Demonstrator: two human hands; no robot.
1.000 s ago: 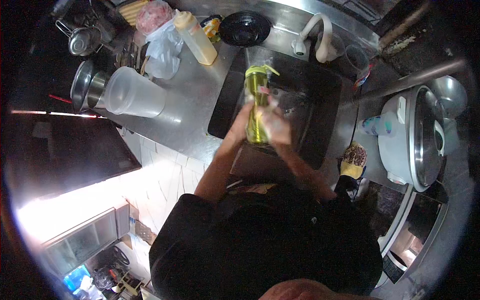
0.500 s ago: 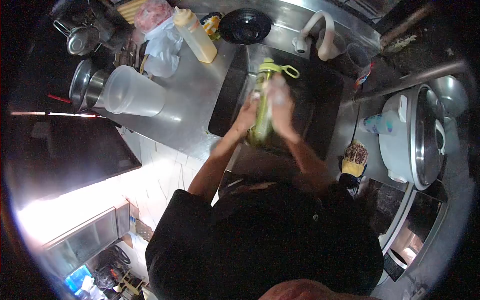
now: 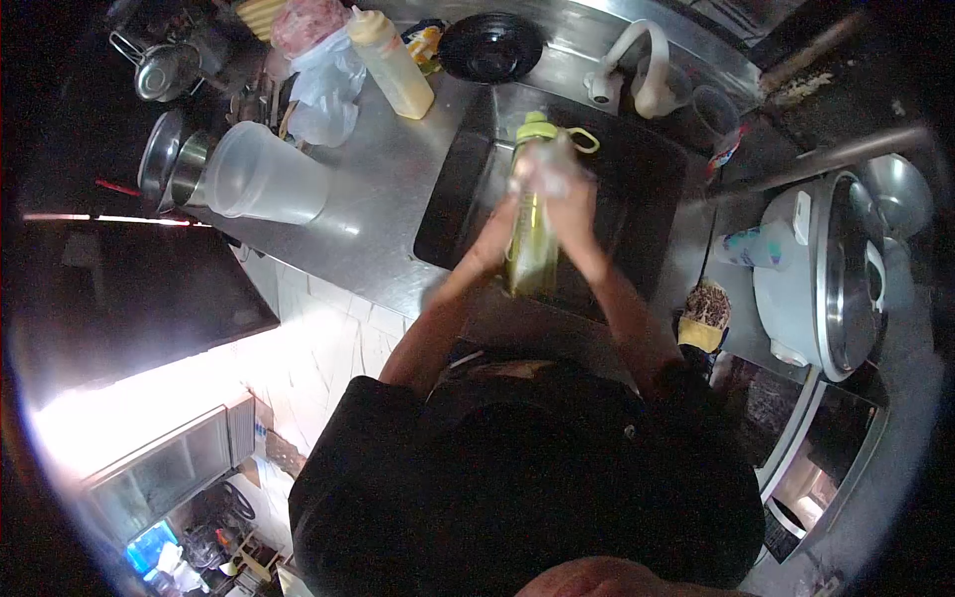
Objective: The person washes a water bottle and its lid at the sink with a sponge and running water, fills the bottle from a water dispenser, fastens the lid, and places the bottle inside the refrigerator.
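A green, see-through water bottle with a lime lid and a carry loop is held over the dark sink, its lid pointing away from me. My left hand is closed around the bottle's left side. On the opposite side, my right hand presses a pale, cloth-like thing against the upper part of the bottle. Motion blur smears that thing and the fingers around it, so its exact kind is unclear.
Behind the sink are a black bowl and a curved white faucet. To the left stand a squeeze bottle and a clear plastic tub. A brush and a large lidded cooker are at the right.
My right hand and the pale thing have shifted slightly along the bottle. The bottle is a little more upright in view, still over the sink in both hands.
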